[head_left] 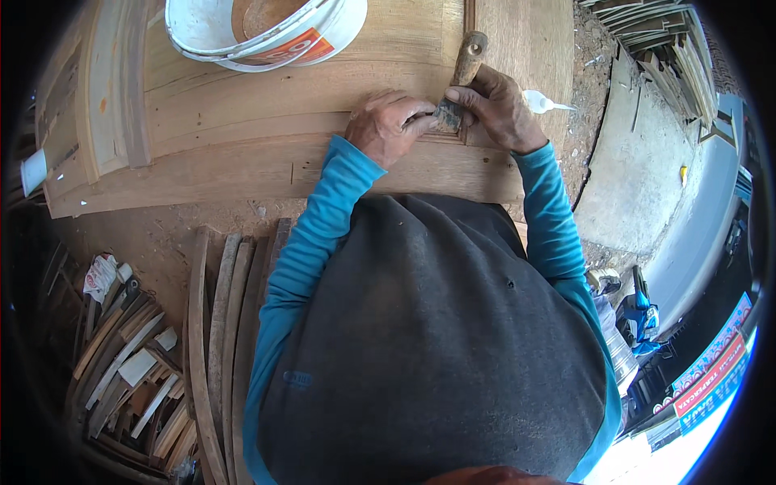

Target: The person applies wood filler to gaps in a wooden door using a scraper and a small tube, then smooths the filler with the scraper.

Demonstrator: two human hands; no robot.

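Wooden panel (242, 121) spreads under your hands; a white container (33, 172) sits at its left end. Off that corner, on brown ground (170, 218), a heap of wood offcuts (133, 356) and then some long strips (218, 339) crowd your left side, below the near edge. Along that edge, open wood runs from the left end to your wrist; a white bucket (347, 24) blocks the far side. Your left hand (388, 125) is curled, fingertips at the blade of a wooden-handled tool (469, 61); cannot tell whether they pinch it. Your right hand (509, 109), close beside, is clamped round the tool, blade toward you over the panel's groove. Just right, a white nozzle bottle (539, 102) points across the right edge; beyond it, a concrete slab (630, 162), a blue-and-black machine (641, 315) lower down and stacked slats (687, 65) higher up
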